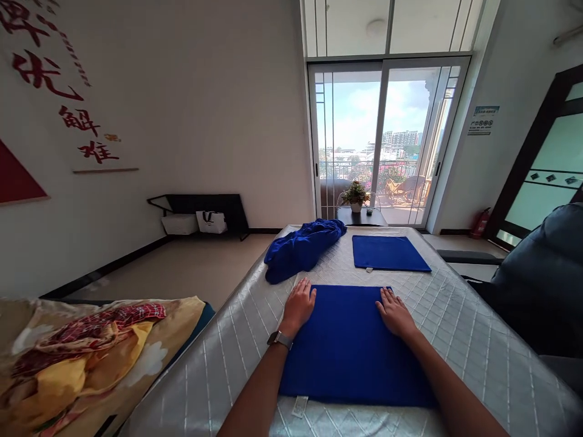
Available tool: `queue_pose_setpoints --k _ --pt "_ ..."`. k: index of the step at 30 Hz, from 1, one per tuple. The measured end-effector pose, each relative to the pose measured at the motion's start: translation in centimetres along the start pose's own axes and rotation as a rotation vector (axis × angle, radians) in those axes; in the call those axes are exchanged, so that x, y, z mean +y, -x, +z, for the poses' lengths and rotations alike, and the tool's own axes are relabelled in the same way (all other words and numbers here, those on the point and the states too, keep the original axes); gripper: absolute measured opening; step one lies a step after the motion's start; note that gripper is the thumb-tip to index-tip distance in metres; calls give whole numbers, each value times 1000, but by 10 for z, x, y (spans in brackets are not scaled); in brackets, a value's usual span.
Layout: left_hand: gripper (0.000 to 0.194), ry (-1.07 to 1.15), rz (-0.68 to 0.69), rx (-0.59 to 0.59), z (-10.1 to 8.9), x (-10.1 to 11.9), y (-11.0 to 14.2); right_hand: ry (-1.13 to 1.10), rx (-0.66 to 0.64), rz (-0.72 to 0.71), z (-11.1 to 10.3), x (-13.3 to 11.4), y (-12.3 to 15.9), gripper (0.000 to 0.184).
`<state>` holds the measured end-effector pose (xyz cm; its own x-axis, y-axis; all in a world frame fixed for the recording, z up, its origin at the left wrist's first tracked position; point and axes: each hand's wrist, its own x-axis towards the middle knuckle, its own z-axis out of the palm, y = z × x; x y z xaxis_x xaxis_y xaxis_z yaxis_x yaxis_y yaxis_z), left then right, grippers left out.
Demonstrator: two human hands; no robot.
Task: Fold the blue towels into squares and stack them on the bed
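Spread flat in front of me lies a blue cloth pillowcase or cover [353,349], a white label [299,406] sticking out at its near edge. My left hand [300,304], with a watch [279,340] on the wrist, rests flat at its far left corner, fingers stretched out. At the far right corner my right hand [395,311] also lies open on the cloth. Beyond is a second flat blue cloth [389,253] with a small label. To its left sits a crumpled heap of blue cloth [303,247].
All the blue cloths lie on a silver quilted mattress [214,346]. Left of it is a bed with patterned bedding [150,358]. A potted plant [356,195] stands on a small table beyond the far edge. A dark sofa [542,279] is at the right.
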<state>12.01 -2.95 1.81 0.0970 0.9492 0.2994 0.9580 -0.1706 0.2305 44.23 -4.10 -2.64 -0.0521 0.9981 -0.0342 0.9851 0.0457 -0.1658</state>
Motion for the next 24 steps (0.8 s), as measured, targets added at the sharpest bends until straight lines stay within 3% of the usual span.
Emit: queue_pose_setpoints --k 2,5,10,13,16,22,24 --pt "52 25 39 -10 -6 16 1 -7 2 8 0 0 0 69" --pt "50 51 174 -57 -4 58 6 -21 -3 11 -2 -1 1 70" --pt "61 97 399 -129 35 138 22 -15 5 -7 -3 0 3 69" --pt "68 97 367 -177 56 154 26 4 13 -7 -2 1 5 69" --pt "70 58 287 -216 57 131 24 6 14 14 0 1 4 69" --pt "75 -88 26 -229 22 25 28 -15 10 25 2 1 2 70" --pt "76 -110 -38 -225 16 -1 32 -7 14 24 2 1 2 70"
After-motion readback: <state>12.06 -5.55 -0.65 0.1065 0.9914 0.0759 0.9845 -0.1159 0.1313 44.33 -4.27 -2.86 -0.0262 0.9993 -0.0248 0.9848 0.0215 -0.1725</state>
